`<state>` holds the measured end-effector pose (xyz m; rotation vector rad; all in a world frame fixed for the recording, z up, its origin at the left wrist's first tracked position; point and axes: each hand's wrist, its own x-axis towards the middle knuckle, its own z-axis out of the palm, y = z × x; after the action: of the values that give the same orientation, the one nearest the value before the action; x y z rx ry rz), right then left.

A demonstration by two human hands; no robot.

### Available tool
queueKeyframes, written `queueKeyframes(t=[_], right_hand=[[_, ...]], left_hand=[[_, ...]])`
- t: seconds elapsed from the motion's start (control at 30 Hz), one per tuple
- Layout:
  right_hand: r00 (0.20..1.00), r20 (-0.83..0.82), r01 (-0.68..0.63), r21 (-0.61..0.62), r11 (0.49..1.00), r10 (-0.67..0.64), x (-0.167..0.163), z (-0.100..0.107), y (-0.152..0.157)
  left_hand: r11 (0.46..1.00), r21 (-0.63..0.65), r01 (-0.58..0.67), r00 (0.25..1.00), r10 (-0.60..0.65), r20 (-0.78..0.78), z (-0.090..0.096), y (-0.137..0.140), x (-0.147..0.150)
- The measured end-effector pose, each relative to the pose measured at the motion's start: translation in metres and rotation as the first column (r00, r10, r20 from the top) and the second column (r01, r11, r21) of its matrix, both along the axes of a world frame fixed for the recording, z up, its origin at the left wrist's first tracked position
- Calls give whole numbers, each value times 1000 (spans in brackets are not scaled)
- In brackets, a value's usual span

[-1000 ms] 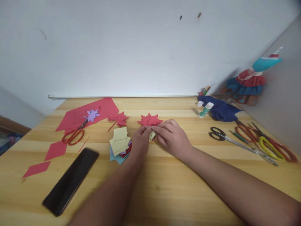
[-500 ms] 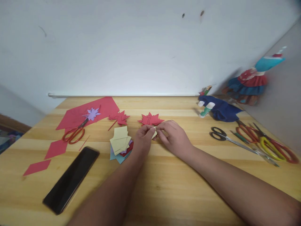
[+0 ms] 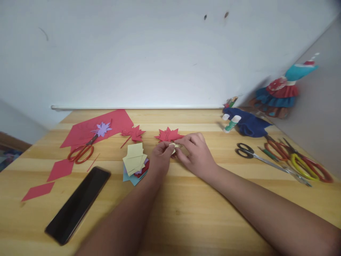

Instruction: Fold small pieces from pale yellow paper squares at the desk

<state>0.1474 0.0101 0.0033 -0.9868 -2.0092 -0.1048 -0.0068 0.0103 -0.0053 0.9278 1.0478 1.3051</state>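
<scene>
"Pale striped wood is forming the tabletop [image 3: 207, 209], and a plain whitish wall [image 3: 133, 53] is standing behind it. What are the hands holding?"

"One small, pale yellow paper piece [image 3: 173, 145] is sitting between them, near the tabletop's middle. The left hand [image 3: 160, 156] is pinching it between thumb and fingers."

"And the right hand [image 3: 196, 153]?"

"Its fingers are curving, partly open, and the fingertips are meeting the paper's edge; I cannot tell whether they are gripping it."

"What is lying close by?"

"Just beyond, a red, spiky paper cutout [image 3: 167, 134]. Left of the left hand, a loose stack of pale yellow paper squares [image 3: 134, 160] is resting over blue, purple and red pieces."

"Farther out?"

"On the left, a black rectangular phone [image 3: 78, 204] is lying aslant, and red-handled scissors [image 3: 81, 153] are pointing toward a purple paper star [image 3: 103, 129]. On the right, a green-and-white glue stick [image 3: 232, 123] is showing beside a dark blue cloth [image 3: 249, 124]."
</scene>
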Motion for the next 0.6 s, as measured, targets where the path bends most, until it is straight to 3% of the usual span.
queueKeyframes(t=[0.33,0.6], right_hand=[[995,75,42,229,972,-61,4,3,0],[992,104,47,239,970,-74,4,4,0]], left_hand=[[1000,30,9,999,-8,-32,-1,1,-2],[1000,4,20,1000,-20,17,0,-2,-1]])
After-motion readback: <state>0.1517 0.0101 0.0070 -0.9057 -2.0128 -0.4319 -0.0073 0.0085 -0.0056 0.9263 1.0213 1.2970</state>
